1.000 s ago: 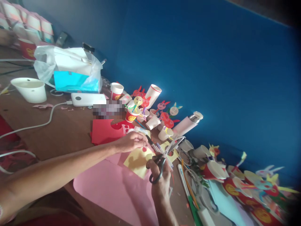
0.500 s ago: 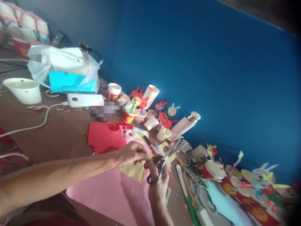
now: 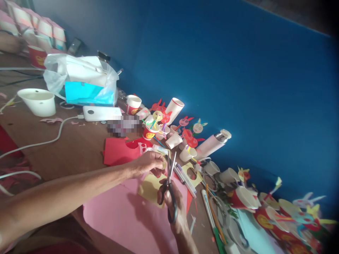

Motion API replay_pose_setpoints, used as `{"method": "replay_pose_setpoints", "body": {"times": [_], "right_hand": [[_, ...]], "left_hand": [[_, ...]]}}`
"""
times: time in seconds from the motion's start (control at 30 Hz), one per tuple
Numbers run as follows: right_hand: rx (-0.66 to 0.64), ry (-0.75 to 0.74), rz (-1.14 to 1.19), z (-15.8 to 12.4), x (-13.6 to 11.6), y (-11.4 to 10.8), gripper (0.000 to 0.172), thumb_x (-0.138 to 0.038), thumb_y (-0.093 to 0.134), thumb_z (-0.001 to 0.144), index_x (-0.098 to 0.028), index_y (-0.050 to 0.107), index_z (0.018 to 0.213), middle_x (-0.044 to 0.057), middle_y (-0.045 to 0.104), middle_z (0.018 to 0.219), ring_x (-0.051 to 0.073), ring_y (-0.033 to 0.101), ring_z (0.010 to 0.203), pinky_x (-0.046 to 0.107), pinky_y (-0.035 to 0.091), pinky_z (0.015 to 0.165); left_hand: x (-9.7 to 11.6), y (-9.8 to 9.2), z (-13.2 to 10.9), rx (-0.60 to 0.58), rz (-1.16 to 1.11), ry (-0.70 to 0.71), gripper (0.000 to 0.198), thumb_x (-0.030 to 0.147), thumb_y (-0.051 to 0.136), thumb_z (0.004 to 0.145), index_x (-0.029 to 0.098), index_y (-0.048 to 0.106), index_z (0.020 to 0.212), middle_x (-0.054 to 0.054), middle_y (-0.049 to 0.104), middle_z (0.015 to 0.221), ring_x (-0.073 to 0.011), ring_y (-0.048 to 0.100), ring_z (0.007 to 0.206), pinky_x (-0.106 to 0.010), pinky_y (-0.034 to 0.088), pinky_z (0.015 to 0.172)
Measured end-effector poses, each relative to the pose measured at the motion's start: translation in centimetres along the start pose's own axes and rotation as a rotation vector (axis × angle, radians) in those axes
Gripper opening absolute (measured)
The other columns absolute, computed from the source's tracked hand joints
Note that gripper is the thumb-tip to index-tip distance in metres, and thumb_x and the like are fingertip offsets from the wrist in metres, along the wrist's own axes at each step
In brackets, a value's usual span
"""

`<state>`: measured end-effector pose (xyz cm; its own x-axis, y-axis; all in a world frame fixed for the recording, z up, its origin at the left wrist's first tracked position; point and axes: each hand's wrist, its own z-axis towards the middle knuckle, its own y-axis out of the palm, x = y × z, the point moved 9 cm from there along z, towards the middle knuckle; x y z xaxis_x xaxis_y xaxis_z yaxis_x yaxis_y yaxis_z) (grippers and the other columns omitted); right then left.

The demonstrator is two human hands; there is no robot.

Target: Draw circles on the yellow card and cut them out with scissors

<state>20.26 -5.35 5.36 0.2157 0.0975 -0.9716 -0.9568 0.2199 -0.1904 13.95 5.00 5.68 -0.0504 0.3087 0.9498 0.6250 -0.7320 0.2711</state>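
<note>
My left hand (image 3: 148, 164) pinches a small piece of yellow paper (image 3: 164, 165) between closed fingertips. In my right hand (image 3: 177, 203) are scissors (image 3: 169, 176) with black handles, their blades slightly apart and pointing up, just right of the yellow piece. The blades do not appear to touch it. Beneath both hands lies a large pink sheet (image 3: 124, 215), with a cut yellow sheet (image 3: 149, 190) on top. Red paper (image 3: 119, 151) with a rounded cut-out lies behind my left wrist. Several pens (image 3: 185, 178) rest beside the scissors.
Paper cups with paper rabbit faces (image 3: 188, 153) line the blue wall, near a pink thermos (image 3: 213, 143). Further left are a white power bank (image 3: 100, 113), a plastic bag (image 3: 55, 70) and a white container (image 3: 39, 104). More decorated red cups (image 3: 243, 197) stand at right.
The scissors have turned from pointing right to pointing upward, and their blades have come closer together. My hands have moved slightly apart. The whole view has shifted a little.
</note>
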Motion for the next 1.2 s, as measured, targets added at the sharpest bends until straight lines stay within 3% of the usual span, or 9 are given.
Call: {"method": "replay_pose_setpoints", "body": {"times": [0.13, 0.3, 0.4, 1.2], "right_hand": [[0.039, -0.016, 0.035, -0.08, 0.14, 0.02, 0.04, -0.055, 0.056, 0.077, -0.018, 0.057, 0.093, -0.003, 0.048, 0.059, 0.012, 0.043, 0.052, 0.023, 0.036, 0.048], [-0.043, 0.022, 0.069, -0.12, 0.83, 0.6, 0.039, -0.054, 0.055, 0.078, -0.018, 0.056, 0.095, -0.003, 0.048, 0.059, 0.012, 0.042, 0.054, 0.023, 0.037, 0.05], [0.009, 0.013, 0.069, -0.16, 0.54, 0.32, 0.039, -0.054, 0.056, 0.077, -0.019, 0.057, 0.094, -0.003, 0.048, 0.058, 0.012, 0.042, 0.052, 0.023, 0.038, 0.05], [-0.03, 0.034, 0.017, -0.2, 0.69, 0.66, 0.041, -0.057, 0.052, 0.08, -0.019, 0.054, 0.096, -0.004, 0.044, 0.056, 0.011, 0.04, 0.051, 0.021, 0.038, 0.048]], "left_hand": [[0.05, 0.21, -0.04, -0.001, 0.015, 0.006, 0.01, 0.022, 0.06, 0.058, 0.013, 0.056, 0.063, -0.003, 0.064, 0.062, -0.0126, 0.058, 0.056, -0.026, 0.044, 0.058], [0.04, 0.18, 0.09, 0.004, 0.009, 0.016, 0.015, 0.024, 0.065, 0.058, 0.013, 0.056, 0.062, -0.003, 0.063, 0.061, -0.0133, 0.058, 0.055, -0.028, 0.046, 0.06], [0.04, 0.11, 0.13, 0.006, 0.015, 0.019, 0.017, 0.026, 0.067, 0.059, 0.013, 0.055, 0.062, -0.003, 0.062, 0.06, -0.0134, 0.058, 0.055, -0.029, 0.046, 0.06], [-0.39, -0.28, 0.42, 0.025, 0.017, 0.046, 0.01, 0.019, 0.064, 0.059, 0.013, 0.055, 0.061, 0.001, 0.06, 0.057, -0.0116, 0.059, 0.053, -0.024, 0.047, 0.056]]}}
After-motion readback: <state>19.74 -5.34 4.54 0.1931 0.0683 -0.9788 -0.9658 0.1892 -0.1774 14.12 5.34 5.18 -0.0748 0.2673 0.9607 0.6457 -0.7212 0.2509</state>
